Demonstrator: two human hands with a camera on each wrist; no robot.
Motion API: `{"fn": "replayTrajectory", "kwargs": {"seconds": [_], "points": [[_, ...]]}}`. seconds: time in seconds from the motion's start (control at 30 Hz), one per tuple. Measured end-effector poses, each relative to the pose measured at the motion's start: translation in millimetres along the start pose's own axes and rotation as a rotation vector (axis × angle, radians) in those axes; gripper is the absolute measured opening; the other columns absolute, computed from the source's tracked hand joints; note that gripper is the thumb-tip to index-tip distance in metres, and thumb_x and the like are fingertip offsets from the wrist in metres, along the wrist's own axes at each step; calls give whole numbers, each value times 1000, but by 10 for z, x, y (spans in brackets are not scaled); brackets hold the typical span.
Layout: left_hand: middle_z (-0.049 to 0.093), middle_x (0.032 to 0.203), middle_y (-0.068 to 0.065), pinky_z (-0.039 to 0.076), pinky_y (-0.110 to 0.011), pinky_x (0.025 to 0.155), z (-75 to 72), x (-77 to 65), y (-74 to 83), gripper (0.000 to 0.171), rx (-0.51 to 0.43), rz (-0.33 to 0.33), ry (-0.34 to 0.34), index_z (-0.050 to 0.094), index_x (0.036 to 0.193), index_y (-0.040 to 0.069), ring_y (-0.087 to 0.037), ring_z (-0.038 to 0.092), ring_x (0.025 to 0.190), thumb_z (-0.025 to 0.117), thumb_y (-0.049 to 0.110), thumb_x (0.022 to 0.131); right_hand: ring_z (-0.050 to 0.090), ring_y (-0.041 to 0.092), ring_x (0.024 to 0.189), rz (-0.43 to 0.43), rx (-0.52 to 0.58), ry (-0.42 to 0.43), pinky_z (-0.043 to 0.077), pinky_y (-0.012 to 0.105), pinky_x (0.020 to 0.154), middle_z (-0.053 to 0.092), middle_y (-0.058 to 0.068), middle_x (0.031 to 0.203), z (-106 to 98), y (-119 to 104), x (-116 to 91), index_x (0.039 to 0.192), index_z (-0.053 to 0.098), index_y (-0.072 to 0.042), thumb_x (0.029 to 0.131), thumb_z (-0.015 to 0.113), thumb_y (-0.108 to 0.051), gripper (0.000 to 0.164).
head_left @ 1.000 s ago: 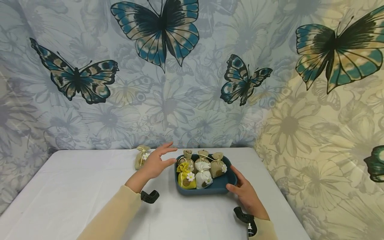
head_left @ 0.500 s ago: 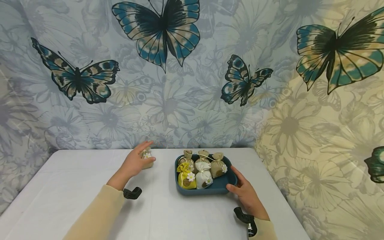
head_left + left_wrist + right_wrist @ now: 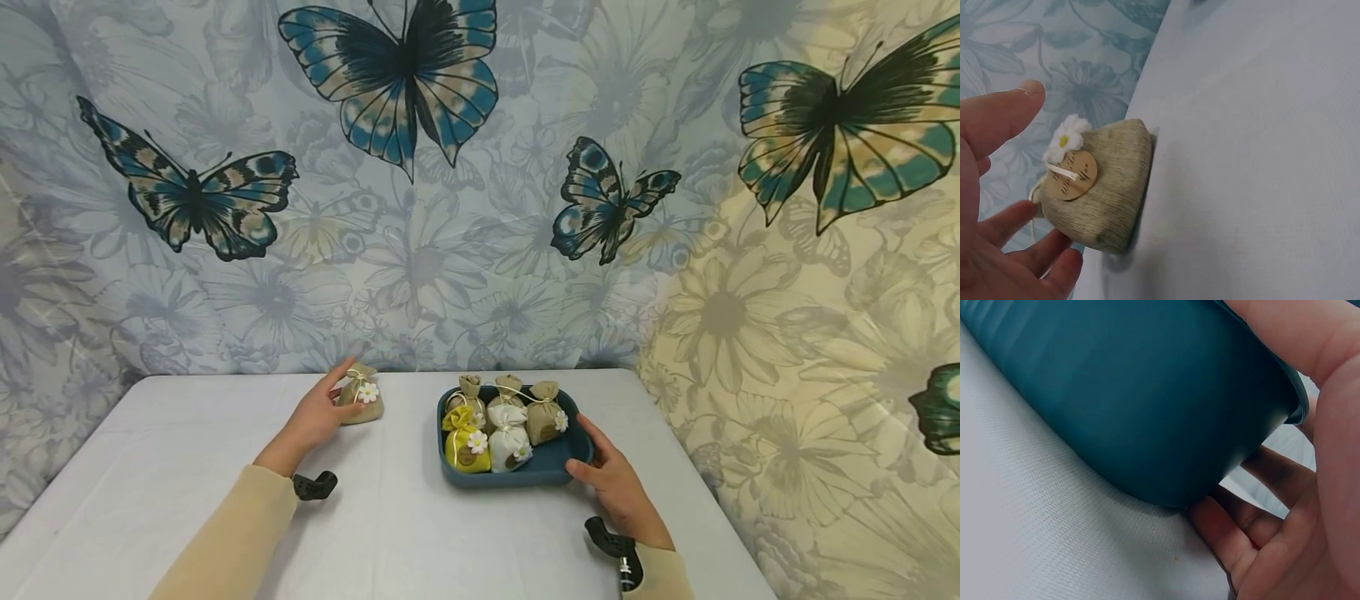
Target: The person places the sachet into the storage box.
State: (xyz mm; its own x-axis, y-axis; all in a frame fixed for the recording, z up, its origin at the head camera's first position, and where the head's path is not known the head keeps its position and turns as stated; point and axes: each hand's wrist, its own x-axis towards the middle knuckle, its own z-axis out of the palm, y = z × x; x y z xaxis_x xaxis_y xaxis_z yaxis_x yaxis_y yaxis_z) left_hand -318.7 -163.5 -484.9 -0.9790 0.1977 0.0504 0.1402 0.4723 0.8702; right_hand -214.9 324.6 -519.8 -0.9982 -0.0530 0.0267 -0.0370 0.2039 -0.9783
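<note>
A beige drawstring pouch with a white flower stands on the table at the back left. My left hand is around its left side. In the left wrist view, the fingers lie along the pouch near its tied neck, and the thumb stands apart from it. My right hand holds the right end of a dark blue tray, thumb at the rim and fingers against the outer wall. Several pouches sit inside, including a yellow pouch and a white pouch.
A white cloth covers the table. A butterfly-print curtain hangs right behind its back edge. Three beige pouches, one of them the right-hand beige pouch, fill the tray's back row; bare tray floor shows at its front right.
My left hand has moved left, away from the tray, past the front of the lone beige pouch to its left side. The right hand and tray have stayed put.
</note>
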Motion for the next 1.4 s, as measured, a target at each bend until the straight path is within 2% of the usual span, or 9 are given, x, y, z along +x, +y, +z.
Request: {"fn": "replayTrajectory", "kwargs": {"seconds": [0.2, 0.47, 0.57, 0.7, 0.87, 0.97, 1.13, 1.2, 1.4], "points": [[32, 153, -26, 30, -59, 108, 35, 12, -64, 81, 37, -18, -2, 27, 158, 8, -49, 33, 136, 73, 20, 93, 43, 34, 133, 4, -9, 5, 43, 23, 92, 29, 12, 159, -5, 14, -12, 158, 31, -24, 94, 71, -11, 77], [43, 138, -25, 36, -55, 105, 51, 4, -114, 58, 186, 32, 14, 50, 142, -4, -45, 45, 126, 72, 18, 94, 41, 34, 135, 4, -5, -3, 43, 22, 93, 28, 10, 160, -3, -6, -8, 158, 30, -24, 94, 71, -12, 77], [43, 136, -25, 37, -52, 106, 54, 8, -142, 51, 198, 46, 17, 55, 138, -5, -44, 47, 125, 72, 13, 93, 41, 34, 135, 4, -5, -5, 42, 22, 93, 27, 10, 160, -3, -10, -8, 158, 30, -24, 94, 71, -12, 77], [39, 143, -26, 36, -53, 106, 63, -2, -155, 41, 174, 41, 13, 61, 129, -5, -46, 45, 128, 72, 11, 93, 42, 34, 135, 3, -7, -8, 43, 23, 93, 27, 10, 160, -6, -10, -6, 158, 30, -25, 95, 71, -12, 77], [51, 137, -22, 38, -56, 102, 82, -43, -148, 29, 194, 20, -8, 63, 119, 5, -45, 49, 124, 71, 14, 93, 38, 33, 137, 0, -11, -13, 42, 24, 94, 25, 9, 161, -18, 14, 3, 158, 30, -26, 95, 70, -12, 76], [54, 129, -23, 39, -57, 99, 98, -68, -151, 30, 239, 57, -21, 59, 121, 7, -42, 51, 119, 70, 9, 93, 36, 33, 138, 2, -8, -18, 42, 26, 94, 22, 8, 162, -26, 23, 5, 158, 29, -26, 95, 70, -11, 76], [49, 126, -23, 37, -58, 102, 130, -88, -164, 52, 297, 108, -31, 52, 141, 7, -40, 49, 120, 69, 4, 92, 40, 34, 133, 8, -11, -17, 43, 30, 90, 22, 9, 162, -28, 18, -2, 158, 30, -26, 95, 70, -12, 76], [47, 128, -22, 35, -59, 104, 145, -92, -160, 55, 301, 96, -36, 51, 144, 8, -41, 47, 123, 69, 6, 92, 42, 33, 130, 11, -14, -14, 43, 31, 87, 21, 8, 162, -28, 12, -8, 158, 30, -26, 95, 70, -12, 76], [43, 139, -26, 30, -61, 107, 170, -100, -117, 46, 278, 40, -50, 58, 136, 7, -46, 40, 131, 70, 13, 92, 41, 33, 130, 15, -10, -14, 43, 30, 85, 20, 8, 162, -21, 6, -9, 159, 29, -26, 95, 70, -12, 77]]}}
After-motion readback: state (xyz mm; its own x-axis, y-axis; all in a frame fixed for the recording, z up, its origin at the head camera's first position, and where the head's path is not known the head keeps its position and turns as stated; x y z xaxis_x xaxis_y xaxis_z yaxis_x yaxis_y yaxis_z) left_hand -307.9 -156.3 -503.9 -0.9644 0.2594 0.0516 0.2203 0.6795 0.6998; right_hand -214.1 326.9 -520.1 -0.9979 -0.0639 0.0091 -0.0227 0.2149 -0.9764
